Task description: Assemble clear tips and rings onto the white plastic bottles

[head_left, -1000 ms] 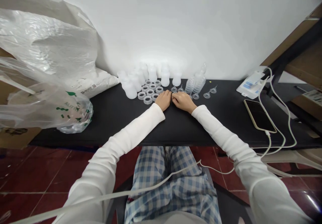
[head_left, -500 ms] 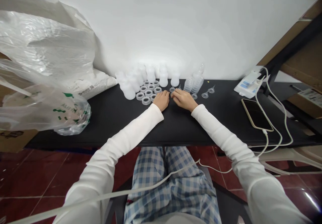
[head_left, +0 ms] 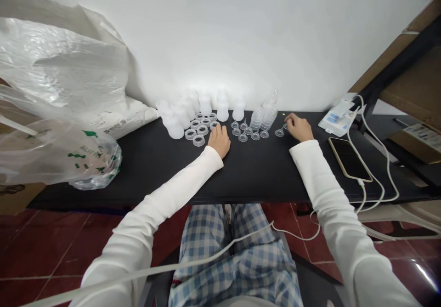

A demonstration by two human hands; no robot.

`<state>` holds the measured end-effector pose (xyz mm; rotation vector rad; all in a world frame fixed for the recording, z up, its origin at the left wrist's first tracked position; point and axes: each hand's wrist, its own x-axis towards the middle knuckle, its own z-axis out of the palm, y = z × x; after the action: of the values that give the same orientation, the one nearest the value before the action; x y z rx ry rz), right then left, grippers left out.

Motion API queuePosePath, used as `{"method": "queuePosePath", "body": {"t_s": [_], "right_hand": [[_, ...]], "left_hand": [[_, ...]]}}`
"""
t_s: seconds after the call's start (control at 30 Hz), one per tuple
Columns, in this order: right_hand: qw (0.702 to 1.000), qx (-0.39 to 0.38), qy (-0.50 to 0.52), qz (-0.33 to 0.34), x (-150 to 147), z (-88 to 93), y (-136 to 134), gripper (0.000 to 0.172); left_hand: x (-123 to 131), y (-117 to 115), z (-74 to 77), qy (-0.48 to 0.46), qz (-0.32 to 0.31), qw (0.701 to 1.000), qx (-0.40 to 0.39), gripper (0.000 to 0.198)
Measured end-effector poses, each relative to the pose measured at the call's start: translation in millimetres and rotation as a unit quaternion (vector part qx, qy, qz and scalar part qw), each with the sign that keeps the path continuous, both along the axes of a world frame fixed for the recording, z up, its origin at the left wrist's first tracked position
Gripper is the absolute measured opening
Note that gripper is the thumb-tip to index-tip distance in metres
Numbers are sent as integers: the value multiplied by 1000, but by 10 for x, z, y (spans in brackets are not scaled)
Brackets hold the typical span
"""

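Note:
My left hand (head_left: 220,140) lies on the black table (head_left: 248,173), fingers stretched toward a cluster of clear plastic rings (head_left: 200,132), holding nothing. My right hand (head_left: 299,127) is out to the right, its fingers curled round a small clear teat at its fingertips; another teat (head_left: 279,133) stands just left of it. Several more teats (head_left: 243,136) sit in a row between my hands. Behind them are stacked clear caps (head_left: 262,118) and a group of white bottles (head_left: 174,125) against the wall.
Large plastic bags (head_left: 62,155) and a white sack (head_left: 117,118) crowd the table's left end. A phone (head_left: 348,157) lies at the right, with a white box (head_left: 336,116) and white cables (head_left: 377,169) beyond it.
My right hand has left my left hand and moved right to the far teats. The teats that were under my hands now show in a row. My left hand barely moved.

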<state>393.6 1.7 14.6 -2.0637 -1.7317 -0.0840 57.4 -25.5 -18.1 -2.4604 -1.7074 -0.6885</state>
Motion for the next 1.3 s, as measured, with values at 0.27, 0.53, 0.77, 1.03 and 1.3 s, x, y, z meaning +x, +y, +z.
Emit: {"method": "queuePosePath", "body": {"t_s": [0.27, 0.53, 0.77, 1.03, 1.3], "right_hand": [[998, 33, -47, 13, 108, -285, 141, 24], [997, 28, -53, -40, 177, -318, 142, 34], [998, 32, -48, -20, 137, -316, 126, 36], [997, 69, -13, -26, 117, -325, 168, 37], [959, 274, 54, 45, -358, 34, -64, 48]], "left_hand": [[27, 74, -64, -97, -36, 994, -40, 41], [2, 116, -7, -212, -9, 974, -86, 30], [54, 211, 69, -607, -14, 742, -283, 37], [48, 151, 132, -657, -32, 691, -299, 37], [95, 138, 144, -655, -24, 698, -288, 35]]}}
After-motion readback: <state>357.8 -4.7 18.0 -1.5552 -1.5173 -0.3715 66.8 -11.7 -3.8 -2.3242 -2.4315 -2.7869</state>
